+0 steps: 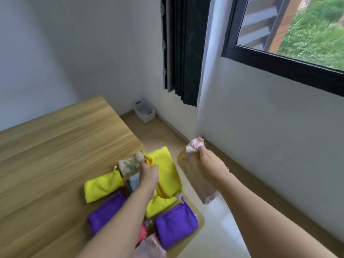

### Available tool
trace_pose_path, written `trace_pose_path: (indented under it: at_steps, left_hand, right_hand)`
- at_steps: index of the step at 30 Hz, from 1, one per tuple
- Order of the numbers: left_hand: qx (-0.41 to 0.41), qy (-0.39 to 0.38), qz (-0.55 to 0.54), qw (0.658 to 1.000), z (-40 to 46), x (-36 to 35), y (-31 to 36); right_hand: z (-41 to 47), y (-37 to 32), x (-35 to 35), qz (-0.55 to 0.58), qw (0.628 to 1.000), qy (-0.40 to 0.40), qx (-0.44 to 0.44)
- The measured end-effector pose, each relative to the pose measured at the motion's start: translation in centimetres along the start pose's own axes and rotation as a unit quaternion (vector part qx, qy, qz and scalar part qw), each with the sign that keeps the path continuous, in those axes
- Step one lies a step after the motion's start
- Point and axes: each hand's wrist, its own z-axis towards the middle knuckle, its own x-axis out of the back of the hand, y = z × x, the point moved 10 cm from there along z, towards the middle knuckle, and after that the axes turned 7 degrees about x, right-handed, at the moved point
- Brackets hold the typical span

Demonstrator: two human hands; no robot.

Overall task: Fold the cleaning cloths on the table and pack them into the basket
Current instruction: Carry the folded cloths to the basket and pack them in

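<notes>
I count three yellow cloths [101,189], two purple cloths [176,223], one patterned beige roll [130,163], one tan cloth [193,178] held aloft, one red cloth [141,235], and one white basket [144,112] on the floor.

Left hand [149,175] apparently gripping, right hand [208,162] fisted, raised

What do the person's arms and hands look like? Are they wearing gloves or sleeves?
No gloves and no sleeves in view. The left hand and right hand are both bare, and both forearms are uncovered right down to the bottom edge of the picture. No watch, ring or bracelet shows, though the picture is somewhat blurred, so small things could be missed.
</notes>
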Motion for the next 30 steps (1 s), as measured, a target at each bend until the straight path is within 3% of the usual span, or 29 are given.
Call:
trace_pose_path:
  at_steps: [5, 11, 18, 30]
  left_hand:
    - [-0.010, -0.024, 0.051, 0.998, -2.5, -8.9, -1.1]
    - [-0.012, -0.004, 0.158, 0.987, -5.0, -15.6, 0.2]
    - [-0.051, 0.003, 0.227, 0.973, -2.2, -19.7, 4.5]
    - [0.049, 0.033, 0.063, 0.996, 13.3, -28.1, 9.8]
  right_hand:
    - [-2.3, 8.4, 3.1, 0.024, 0.999, 0.033, -0.018]
    - [-4.1, 19.1, 7.5, 0.096, 0.992, 0.016, -0.083]
    - [2.6, 21.5, 7.3, 0.054, 0.997, -0.038, -0.048]
    - [21.6, 25.3, 10.5, -0.091, 0.988, -0.124, 0.004]
